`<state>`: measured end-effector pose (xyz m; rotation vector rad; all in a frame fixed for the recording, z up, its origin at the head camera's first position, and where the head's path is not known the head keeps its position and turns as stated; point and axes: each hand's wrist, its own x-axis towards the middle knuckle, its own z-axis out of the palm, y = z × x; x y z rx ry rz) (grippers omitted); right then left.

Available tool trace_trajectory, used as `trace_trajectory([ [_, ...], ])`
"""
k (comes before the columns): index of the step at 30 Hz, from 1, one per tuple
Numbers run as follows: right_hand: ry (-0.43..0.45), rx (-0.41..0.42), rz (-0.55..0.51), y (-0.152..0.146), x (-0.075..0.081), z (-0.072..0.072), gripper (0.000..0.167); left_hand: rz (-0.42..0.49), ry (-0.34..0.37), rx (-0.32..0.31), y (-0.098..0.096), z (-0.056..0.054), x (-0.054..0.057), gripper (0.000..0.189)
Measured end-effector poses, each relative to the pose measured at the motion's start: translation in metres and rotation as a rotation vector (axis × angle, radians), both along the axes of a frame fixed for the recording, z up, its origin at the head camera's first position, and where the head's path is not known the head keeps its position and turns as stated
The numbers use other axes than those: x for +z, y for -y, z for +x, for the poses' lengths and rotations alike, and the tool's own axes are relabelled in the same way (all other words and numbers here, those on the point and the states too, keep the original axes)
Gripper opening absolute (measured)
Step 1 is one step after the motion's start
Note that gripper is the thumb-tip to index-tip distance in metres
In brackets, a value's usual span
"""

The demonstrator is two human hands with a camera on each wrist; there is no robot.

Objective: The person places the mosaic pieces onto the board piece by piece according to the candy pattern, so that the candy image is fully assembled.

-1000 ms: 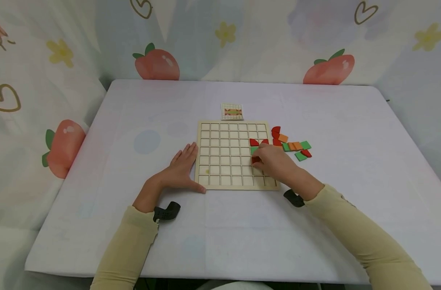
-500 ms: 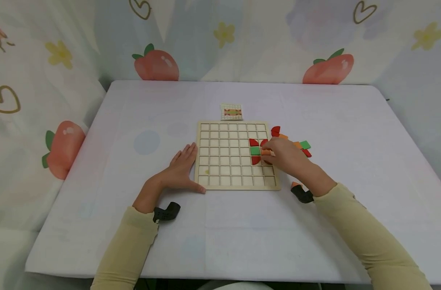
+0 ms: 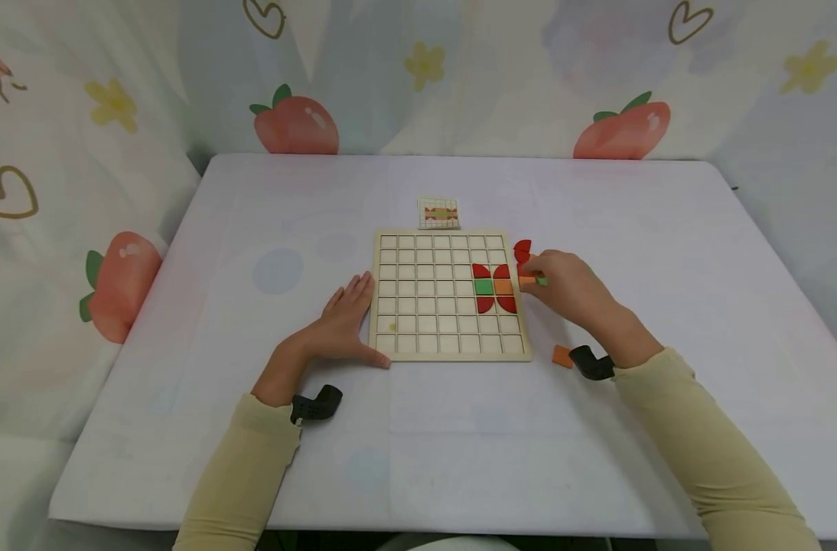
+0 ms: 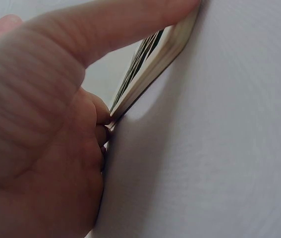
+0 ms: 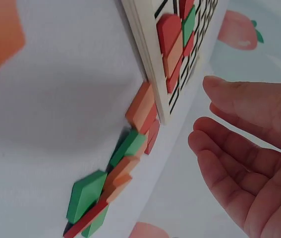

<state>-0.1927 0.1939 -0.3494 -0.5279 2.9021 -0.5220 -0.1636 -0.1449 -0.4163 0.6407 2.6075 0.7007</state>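
A wooden grid board (image 3: 425,304) lies flat on the table. My left hand (image 3: 346,321) rests along its left edge, fingers straight, thumb at the near corner; the left wrist view shows the thumb (image 4: 125,25) against the board's rim. On the board's right side, red rounded tiles (image 3: 482,271) sit above and below a green tile (image 3: 483,286) and an orange tile (image 3: 504,286). My right hand (image 3: 570,287) hovers just right of the board over loose tiles, partly hiding them. In the right wrist view, its thumb and fingers are apart with nothing between them.
Loose red, orange and green tiles (image 5: 88,196) lie in an overlapping row by the board's right edge. A lone orange tile (image 3: 562,356) lies nearer, by the right wrist. Behind the board is a pattern card (image 3: 438,213). Printed cloth (image 3: 501,76) hangs behind the table.
My right hand has moved off the board to the right, over the loose tiles. The orange tile and the red tiles on the board are now uncovered. The left hand stays put.
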Motion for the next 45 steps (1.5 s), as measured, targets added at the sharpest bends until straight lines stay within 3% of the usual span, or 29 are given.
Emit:
trace_trajectory([
  [4, 0.025, -0.052, 0.008, -0.006, 0.001, -0.001, 0.028, 0.0, 0.003, 0.004, 0.0, 0.0, 0.0, 0.129],
  [13, 0.058, -0.074, -0.006, -0.018, -0.001, -0.003, 0.035, 0.0, 0.004, 0.003, 0.0, 0.0, 0.0, 0.129],
  [26, 0.091, -0.027, -0.004, -0.024, -0.008, -0.01, 0.028, 0.007, 0.004, 0.002, 0.0, 0.0, 0.001, 0.128],
  [35, 0.026, 0.029, 0.048, -0.026, -0.014, -0.017, 0.028, 0.006, 0.008, 0.006, -0.001, 0.0, 0.002, 0.129],
  [45, 0.051, 0.114, 0.114, -0.027, -0.019, -0.028, 0.027, 0.0, 0.011, 0.006, 0.0, 0.0, 0.002, 0.129],
])
